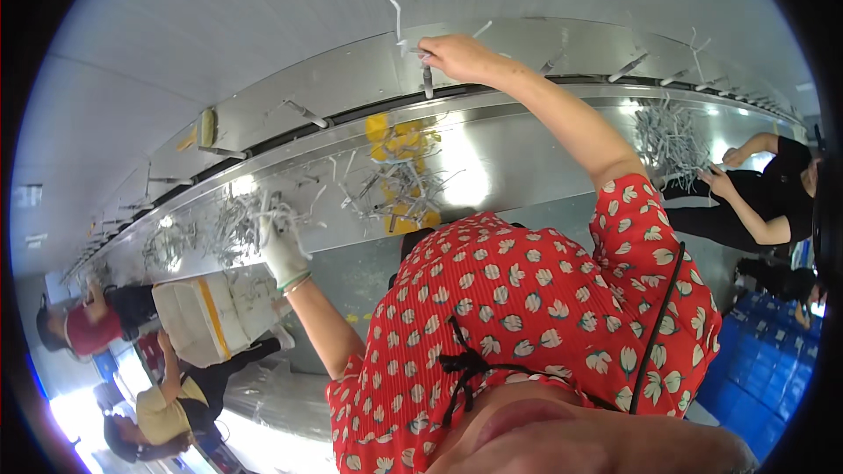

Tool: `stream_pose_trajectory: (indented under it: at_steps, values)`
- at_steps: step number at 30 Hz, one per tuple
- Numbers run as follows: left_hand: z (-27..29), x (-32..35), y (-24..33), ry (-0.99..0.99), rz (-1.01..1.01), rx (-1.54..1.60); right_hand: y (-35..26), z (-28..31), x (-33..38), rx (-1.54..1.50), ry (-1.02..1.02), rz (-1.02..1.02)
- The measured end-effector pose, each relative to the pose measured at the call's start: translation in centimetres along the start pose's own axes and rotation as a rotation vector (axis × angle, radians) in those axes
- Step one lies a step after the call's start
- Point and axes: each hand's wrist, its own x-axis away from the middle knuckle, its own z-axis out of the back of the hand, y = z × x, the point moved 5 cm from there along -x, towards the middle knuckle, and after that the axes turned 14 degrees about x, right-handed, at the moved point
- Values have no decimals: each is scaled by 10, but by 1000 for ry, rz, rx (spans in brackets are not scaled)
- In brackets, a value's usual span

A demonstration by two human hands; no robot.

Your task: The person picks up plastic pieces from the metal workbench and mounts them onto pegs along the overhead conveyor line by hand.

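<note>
My right hand (458, 58), bare, reaches to the long metal machine. Its fingers pinch a thin whitish bent piece (396, 17) above an upright grey peg (428, 81). My left hand (283, 250) wears a whitish glove and is closed around a bunch of thin grey-white pieces (270, 218), at the near edge of the steel worktop (479, 154). Between the hands, a loose pile of similar grey pieces (399, 189) lies partly over a yellow item (399, 136). Another heap (233, 224) lies beside my left hand.
A row of grey pegs, including one angled peg (307, 114), lines a dark slot along the machine. A person in black (764, 193) works at a heap (669, 133) on the right. At left, a person in yellow (171, 404) is beside a white foam box (189, 320). Blue crates (760, 360) stand lower right.
</note>
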Motion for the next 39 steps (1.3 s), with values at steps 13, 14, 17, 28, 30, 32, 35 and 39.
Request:
stream_pose_trajectory:
  at_steps: [13,14,17,28,30,32,35,39]
  values:
    - [-30,33,41,-84,268,559,78,78,102,170,-113,-363]
    - [-31,36,50,-102,144,454,70,84,107,223,-189,-339]
    - [-32,37,73,-95,-70,106,24,95,107,139,-225,-270]
    - [-71,52,82,-211,324,624,-79,9,-53,-4,-48,135]
    - [-72,59,78,-235,371,585,-57,0,-49,26,-54,112]
    - [-71,63,73,-212,388,605,-33,-3,-36,3,-52,44]
    - [-74,66,66,-224,420,661,-5,0,-12,-7,-9,-42]
    - [-91,64,67,-321,355,559,18,14,11,182,-88,7]
